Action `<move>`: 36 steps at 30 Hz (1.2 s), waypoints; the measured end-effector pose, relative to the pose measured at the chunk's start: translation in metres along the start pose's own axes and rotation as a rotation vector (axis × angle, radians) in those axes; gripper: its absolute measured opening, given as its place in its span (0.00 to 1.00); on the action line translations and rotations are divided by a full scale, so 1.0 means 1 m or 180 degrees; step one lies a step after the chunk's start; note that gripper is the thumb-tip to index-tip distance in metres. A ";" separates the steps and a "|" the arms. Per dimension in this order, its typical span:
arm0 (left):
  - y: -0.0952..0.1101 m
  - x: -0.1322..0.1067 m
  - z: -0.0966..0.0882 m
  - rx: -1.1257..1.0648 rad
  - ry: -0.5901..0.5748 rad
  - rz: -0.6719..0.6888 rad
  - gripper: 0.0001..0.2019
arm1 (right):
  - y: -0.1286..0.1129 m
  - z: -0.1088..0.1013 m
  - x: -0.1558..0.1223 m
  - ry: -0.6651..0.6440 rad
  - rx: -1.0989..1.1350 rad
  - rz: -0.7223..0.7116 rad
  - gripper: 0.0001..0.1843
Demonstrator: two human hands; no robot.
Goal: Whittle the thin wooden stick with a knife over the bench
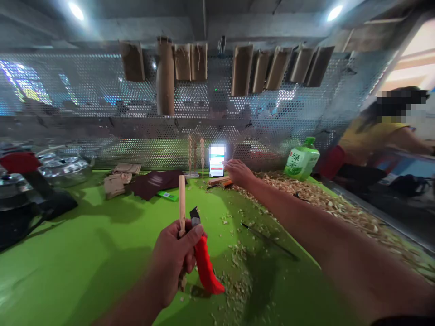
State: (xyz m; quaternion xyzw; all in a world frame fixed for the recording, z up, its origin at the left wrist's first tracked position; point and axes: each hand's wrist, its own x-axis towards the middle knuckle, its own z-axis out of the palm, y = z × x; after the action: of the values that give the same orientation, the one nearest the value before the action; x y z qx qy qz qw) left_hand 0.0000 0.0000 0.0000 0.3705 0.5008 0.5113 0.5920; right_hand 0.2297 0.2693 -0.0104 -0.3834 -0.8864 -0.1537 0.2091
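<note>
My left hand (175,258) is closed around two things at once: a thin wooden stick (182,199) that points upward and a red-handled utility knife (205,265) with its blade up. It hovers above the green table (84,253) near the front. My right hand (238,172) is stretched far forward, its fingers extended to the lit phone (216,160) that stands propped at the back of the table. I see nothing held in that hand.
Wood shavings (319,194) cover the table's right side. A green tea bottle (302,160) stands at the back right, dark sandpaper sheets (154,182) and wood pieces at the back left, a black and red tool (30,185) far left. Another person (384,136) works at right.
</note>
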 end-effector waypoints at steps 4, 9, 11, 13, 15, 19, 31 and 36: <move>0.001 0.002 0.000 -0.0019 0.0010 0.0094 0.18 | -0.010 -0.018 -0.012 0.0140 0.0276 0.0284 0.22; 0.007 0.002 0.002 -0.0046 -0.0046 0.0104 0.19 | -0.043 -0.060 -0.032 0.0337 0.0702 0.0693 0.17; 0.011 0.000 0.004 -0.0112 -0.0098 0.0121 0.19 | -0.070 -0.082 -0.046 0.0303 0.1215 0.0861 0.19; 0.015 -0.004 0.007 -0.0257 -0.0150 0.0189 0.19 | -0.103 -0.104 -0.065 0.0061 0.2430 0.1117 0.23; 0.016 -0.008 0.011 -0.0375 -0.0221 0.0300 0.19 | -0.140 -0.120 -0.087 -0.0322 0.3390 0.1171 0.31; 0.011 -0.015 0.018 -0.0428 -0.0287 0.0461 0.18 | -0.202 -0.133 -0.123 -0.0507 0.3822 0.1351 0.54; 0.001 -0.014 0.029 -0.0555 -0.0399 0.0655 0.20 | -0.223 -0.119 -0.126 0.0183 0.3893 0.1970 0.13; 0.007 0.003 0.012 -0.0488 -0.0430 0.0369 0.12 | -0.190 -0.104 -0.132 0.0314 0.4014 0.2419 0.12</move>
State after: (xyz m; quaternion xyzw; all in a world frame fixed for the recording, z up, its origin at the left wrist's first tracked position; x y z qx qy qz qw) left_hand 0.0101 0.0053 0.0092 0.3861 0.3970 0.5554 0.6205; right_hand 0.1965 0.0176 -0.0062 -0.4636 -0.6020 0.4510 0.4682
